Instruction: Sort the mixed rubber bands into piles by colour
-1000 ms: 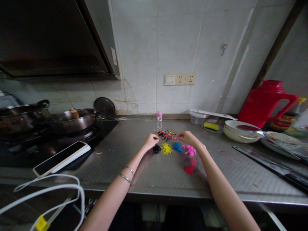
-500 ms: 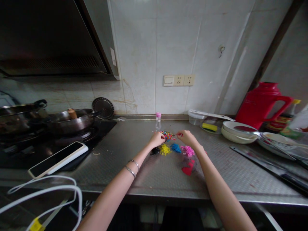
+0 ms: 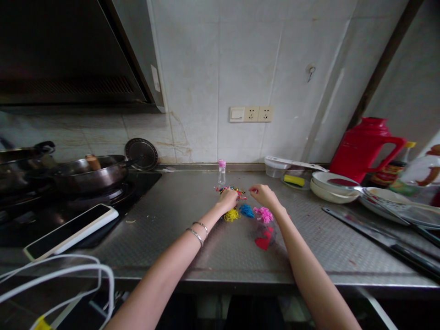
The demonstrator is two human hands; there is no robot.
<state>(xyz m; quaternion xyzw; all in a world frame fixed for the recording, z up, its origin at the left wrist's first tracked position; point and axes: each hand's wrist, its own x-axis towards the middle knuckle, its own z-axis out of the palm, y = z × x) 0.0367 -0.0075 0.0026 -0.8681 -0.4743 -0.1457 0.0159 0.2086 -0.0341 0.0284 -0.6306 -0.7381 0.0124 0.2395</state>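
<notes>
On the metal counter lies a mixed pile of small coloured rubber bands point(image 3: 233, 189). My left hand point(image 3: 228, 200) reaches into its near edge with fingers drawn together; the back of the hand hides the fingertips. To the right of the pile, my right hand point(image 3: 263, 194) is raised a little, its fingers curled into a pinch; anything in them is too small to make out. Sorted heaps lie nearer me: yellow rubber bands point(image 3: 232, 215), blue rubber bands point(image 3: 246, 211) and pink rubber bands point(image 3: 263, 214). A clear bag with red parts point(image 3: 264, 239) lies below the pink heap.
A small clear bottle with a pink cap point(image 3: 222, 172) stands behind the pile. Pans point(image 3: 94, 174) and a white-edged device point(image 3: 72, 231) are at left. On the right are a plastic tub point(image 3: 275, 169), a sponge point(image 3: 294, 180), bowls point(image 3: 335, 195), a knife point(image 3: 360, 227) and a red thermos point(image 3: 366, 149).
My left hand has moved right, over the near side of the mixed pile, and now covers the black heap. My right hand stays pinched beside the pile. The view has shifted slightly right.
</notes>
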